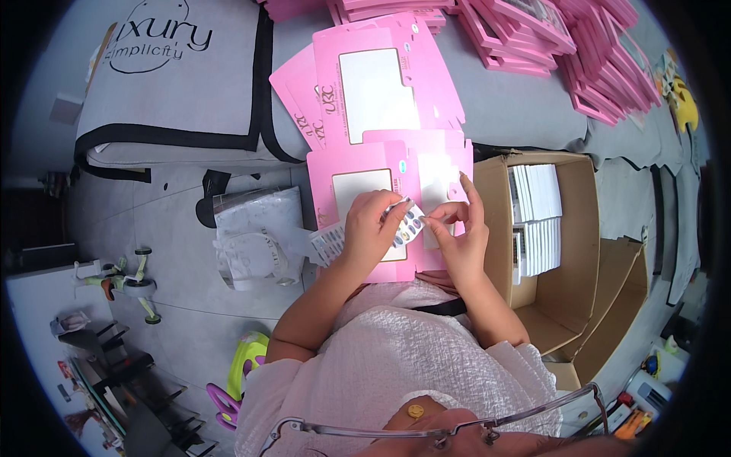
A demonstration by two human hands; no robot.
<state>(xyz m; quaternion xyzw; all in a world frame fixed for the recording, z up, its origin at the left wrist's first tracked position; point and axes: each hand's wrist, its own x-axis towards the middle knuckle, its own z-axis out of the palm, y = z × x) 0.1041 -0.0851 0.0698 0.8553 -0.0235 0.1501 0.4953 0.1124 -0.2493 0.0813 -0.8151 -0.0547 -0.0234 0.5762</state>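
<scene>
My left hand is closed on a narrow white sticker sheet with rows of small oval stickers. One end of the sheet sticks out to the left of that hand. At the sheet's right end, the thumb and index finger of my right hand pinch its edge; whether a single sticker is between them is too small to tell. Its other fingers are raised. Beneath both hands lies a flat pink printed card box with a white window panel. More flat pink card boxes are fanned out beyond it.
Piles of pink frame-like boxes lie on the grey sofa. To my right stands an open cardboard carton holding white packs. A clear plastic bag is on the left, with a small tricycle farther out.
</scene>
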